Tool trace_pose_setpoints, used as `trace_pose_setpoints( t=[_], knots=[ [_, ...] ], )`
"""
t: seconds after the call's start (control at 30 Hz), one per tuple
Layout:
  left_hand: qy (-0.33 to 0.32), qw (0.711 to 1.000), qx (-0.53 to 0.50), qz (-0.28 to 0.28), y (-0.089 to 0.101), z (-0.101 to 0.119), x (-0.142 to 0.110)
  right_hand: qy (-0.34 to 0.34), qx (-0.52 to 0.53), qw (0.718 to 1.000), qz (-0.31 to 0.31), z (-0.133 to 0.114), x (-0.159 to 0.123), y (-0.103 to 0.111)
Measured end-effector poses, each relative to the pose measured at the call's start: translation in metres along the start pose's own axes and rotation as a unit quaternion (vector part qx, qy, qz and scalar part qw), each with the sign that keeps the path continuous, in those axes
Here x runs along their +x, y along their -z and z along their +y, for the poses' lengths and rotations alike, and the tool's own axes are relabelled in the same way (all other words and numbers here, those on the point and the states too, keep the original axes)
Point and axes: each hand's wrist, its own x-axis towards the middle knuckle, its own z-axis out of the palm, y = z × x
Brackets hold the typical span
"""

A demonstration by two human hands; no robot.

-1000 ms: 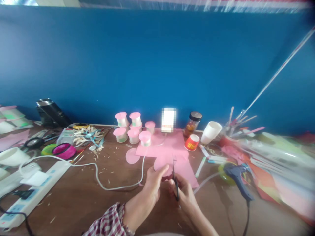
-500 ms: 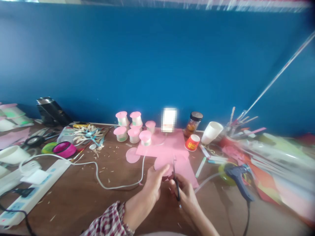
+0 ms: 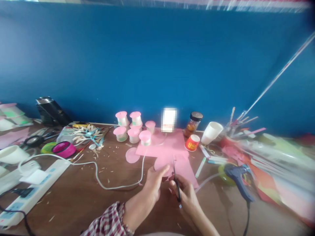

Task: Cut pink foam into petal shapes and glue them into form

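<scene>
My left hand (image 3: 155,183) pinches a piece of pink paper (image 3: 161,163) with the thumb on top; the other fingers are partly hidden beneath. Black-handled scissors (image 3: 177,190) are in my right hand (image 3: 185,193), fingers wrapped round the handles. The blades point away from me and lie at the right edge of the held piece. Behind and right of it lie larger pink sheets (image 3: 172,142) on the brown table. A pink paper disc (image 3: 132,155) rests to the left, near several small white cups (image 3: 134,136) topped with pink discs.
A white cable (image 3: 105,187) runs from the power strip (image 3: 36,190) on the left. To the right are a red paper cup (image 3: 192,143), a white cup (image 3: 211,132), a jar (image 3: 194,124) and a glue gun (image 3: 238,182). A blue wall (image 3: 157,65) closes off the back.
Almost nothing differs. Both hands, the scissors and the pink paper keep practically the same position.
</scene>
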Motion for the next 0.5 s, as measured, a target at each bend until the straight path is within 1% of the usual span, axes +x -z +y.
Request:
trace_pose_setpoints(
  t=[0.17,0.3,0.5],
  knots=[
    [0.008,1.0,-0.004,0.008,-0.0003,0.0013,-0.0008,-0.01,0.012,1.0,-0.011,0.0068,0.0012,0.0013],
    [0.012,1.0,-0.008,0.008,-0.0016,0.0032,-0.0026,-0.015,0.001,1.0,-0.003,0.0048,0.0006,0.0007],
    [0.016,1.0,-0.008,0.018,-0.0011,0.003,-0.0013,-0.025,-0.002,1.0,-0.01,0.0053,0.0016,0.002]
  ],
)
